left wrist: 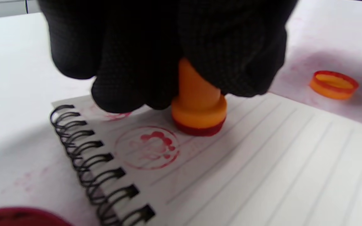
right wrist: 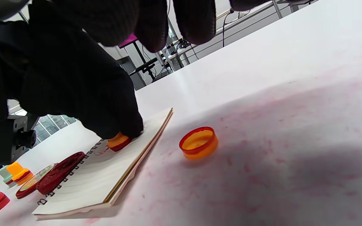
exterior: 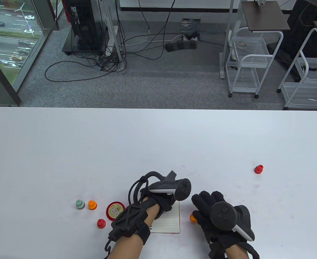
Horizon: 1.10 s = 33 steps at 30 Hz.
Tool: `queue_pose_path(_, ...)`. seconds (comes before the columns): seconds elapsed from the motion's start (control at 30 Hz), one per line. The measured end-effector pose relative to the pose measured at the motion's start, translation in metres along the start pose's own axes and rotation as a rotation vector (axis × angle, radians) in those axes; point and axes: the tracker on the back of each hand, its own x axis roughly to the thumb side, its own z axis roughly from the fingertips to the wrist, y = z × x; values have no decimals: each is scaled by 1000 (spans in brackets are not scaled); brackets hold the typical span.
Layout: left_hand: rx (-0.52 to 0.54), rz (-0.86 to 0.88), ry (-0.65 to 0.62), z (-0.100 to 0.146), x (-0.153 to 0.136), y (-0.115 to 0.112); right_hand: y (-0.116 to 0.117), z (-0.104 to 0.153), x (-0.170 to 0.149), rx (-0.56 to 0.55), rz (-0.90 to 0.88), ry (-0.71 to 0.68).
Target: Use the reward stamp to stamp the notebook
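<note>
Left hand (left wrist: 168,47) gripping orange stamp (left wrist: 199,103), base pressed onto notebook (left wrist: 262,163) beside red imprint (left wrist: 148,147). Right hand (exterior: 215,215) relaxed, fingers extended, holding nothing.

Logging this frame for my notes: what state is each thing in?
Orange stamp: uncapped, upright, pressed on the page, gripped by left hand.
Notebook: open, one red print showing.
Orange cap: off, open side up on the table.
Right hand: holding nothing.

stamp (left wrist: 198,103) top hidden by left hand (left wrist: 168,47)
</note>
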Motion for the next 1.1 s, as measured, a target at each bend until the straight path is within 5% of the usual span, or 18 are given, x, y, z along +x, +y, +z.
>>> queue_pose_path(0.3, 161, -80, -29, 23, 3, -5, -3, 2, 0, -12, -9, -2)
queue_pose_path(0.57, 428, 99, 48, 88, -25, 18, 1, 1, -1, 1, 15, 3)
queue_pose_path(0.8, 620, 351, 103, 150, -41, -11, 13, -5, -2, 40, 68, 17)
queue_pose_path(1.1, 805, 536, 181, 181, -52, -40, 42, -14, -6, 145, 199, 49)
